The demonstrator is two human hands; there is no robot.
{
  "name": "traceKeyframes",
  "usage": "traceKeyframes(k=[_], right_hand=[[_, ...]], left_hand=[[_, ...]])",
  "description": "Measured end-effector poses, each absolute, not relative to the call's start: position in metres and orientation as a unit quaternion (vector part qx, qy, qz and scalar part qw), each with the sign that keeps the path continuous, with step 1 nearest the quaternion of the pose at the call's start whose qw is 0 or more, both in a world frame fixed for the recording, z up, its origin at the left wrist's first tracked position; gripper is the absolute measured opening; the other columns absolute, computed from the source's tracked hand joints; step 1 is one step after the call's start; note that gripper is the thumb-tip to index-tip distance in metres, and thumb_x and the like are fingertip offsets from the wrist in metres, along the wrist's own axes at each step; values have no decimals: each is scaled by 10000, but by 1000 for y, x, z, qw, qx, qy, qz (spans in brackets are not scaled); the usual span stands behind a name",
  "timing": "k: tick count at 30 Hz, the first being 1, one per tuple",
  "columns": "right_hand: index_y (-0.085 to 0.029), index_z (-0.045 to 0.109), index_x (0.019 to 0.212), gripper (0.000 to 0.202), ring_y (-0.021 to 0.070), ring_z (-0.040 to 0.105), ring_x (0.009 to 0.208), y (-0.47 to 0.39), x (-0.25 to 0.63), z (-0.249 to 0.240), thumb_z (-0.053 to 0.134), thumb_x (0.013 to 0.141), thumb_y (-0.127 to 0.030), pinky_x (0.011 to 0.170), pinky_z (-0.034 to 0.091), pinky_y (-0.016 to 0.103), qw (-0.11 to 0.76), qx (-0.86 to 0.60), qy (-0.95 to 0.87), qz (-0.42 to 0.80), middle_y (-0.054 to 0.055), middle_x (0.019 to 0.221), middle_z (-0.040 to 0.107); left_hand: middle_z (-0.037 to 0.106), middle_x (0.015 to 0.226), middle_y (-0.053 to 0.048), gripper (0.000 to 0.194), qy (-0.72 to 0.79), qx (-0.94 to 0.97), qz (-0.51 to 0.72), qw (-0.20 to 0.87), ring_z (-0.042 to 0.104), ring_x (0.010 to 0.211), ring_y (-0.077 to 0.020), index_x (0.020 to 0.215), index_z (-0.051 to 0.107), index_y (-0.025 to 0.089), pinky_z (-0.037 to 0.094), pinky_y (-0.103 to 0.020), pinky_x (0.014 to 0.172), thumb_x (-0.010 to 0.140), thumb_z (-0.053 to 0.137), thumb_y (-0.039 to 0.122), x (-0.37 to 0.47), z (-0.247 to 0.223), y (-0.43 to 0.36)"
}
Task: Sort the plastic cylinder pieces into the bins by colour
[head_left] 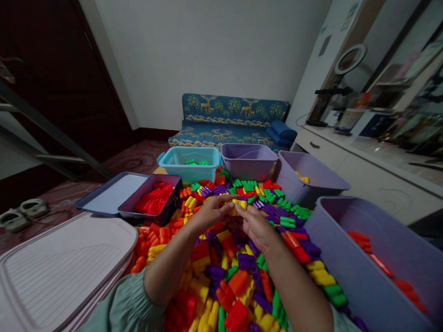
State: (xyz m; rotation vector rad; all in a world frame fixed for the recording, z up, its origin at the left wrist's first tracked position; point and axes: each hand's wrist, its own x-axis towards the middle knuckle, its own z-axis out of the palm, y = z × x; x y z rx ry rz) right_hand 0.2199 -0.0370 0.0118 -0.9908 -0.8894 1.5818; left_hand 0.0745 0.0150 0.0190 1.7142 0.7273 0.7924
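Over the middle of a wide pile of coloured plastic blocks [224,249], my two hands meet. Between them is a yellow plastic block [239,203] with rounded ribs. The fingers of my left hand [215,211] reach over its far side, closed on it. My right hand [256,227] has its thumb against the near side of the same block. Its other fingers are partly hidden behind the thumb and the block. Red, orange, purple, green and yellow blocks lie loose beneath both hands.
Around the pile stand a turquoise bin [189,173] with green blocks, a purple bin [247,168], a bin with yellow pieces [311,189], a large bin with red pieces [346,258] and a dark box [173,191] of red blocks. Pale lids [69,263] lie left.
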Motion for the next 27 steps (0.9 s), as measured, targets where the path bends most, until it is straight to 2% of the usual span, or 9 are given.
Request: traceKeyframes(k=[7,10,13,16,20,23,25,27], right_hand=[[-194,599,989,276,163,682,672,-37,220,11,644,795,-385,599,503,261,515,-415,-371,652,28,821,718],[-191,593,986,290,166,676,641,-37,219,14,658,770,-373,576,500,262,529,-417,-358,647,17,771,710],[-184,592,964,277,174,672,617,-37,219,16,658,751,-349,552,506,271,566,-414,-320,637,15,743,704],[-185,600,924,259,188,679,652,-34,219,16,668,736,-350,563,525,290,627,-392,-274,615,20,758,706],[-184,597,894,178,178,671,648,-18,235,31,646,763,-294,613,549,302,714,-362,-196,566,1,685,683],[-175,581,869,108,140,640,586,6,268,62,533,852,-270,614,548,279,771,-352,-145,511,-7,649,652],[-183,558,874,178,110,619,569,26,297,85,422,916,-290,601,536,242,807,-360,-117,453,-15,649,618],[-198,530,910,312,99,623,603,43,323,101,310,955,-414,592,524,218,827,-378,-108,401,-10,685,595]], left_hand=[[697,1040,-95,566,318,696,324,557,635,918,-232,1296,555,139,486,-315,792,836,565,470,75,18,17],[679,1105,-117,591,347,678,353,543,620,985,-256,1235,600,123,483,-326,825,770,642,484,76,22,14],[659,1142,-145,659,360,630,388,568,613,1018,-271,1199,610,98,488,-338,842,682,720,491,81,26,10],[661,1110,-148,688,369,569,398,617,641,927,-232,1236,565,86,499,-327,809,674,739,443,90,32,9],[685,935,-82,521,344,521,380,683,636,699,-139,1211,569,117,496,-286,733,730,695,268,128,60,22],[664,858,-68,319,297,504,382,716,612,677,-114,1099,602,97,475,-235,688,785,598,151,180,97,45],[643,814,-62,239,264,495,356,747,577,619,-98,1057,600,91,471,-237,682,840,528,163,218,120,61],[635,849,-68,245,258,488,365,750,570,627,-94,1064,584,86,475,-250,723,895,474,224,249,133,75]])
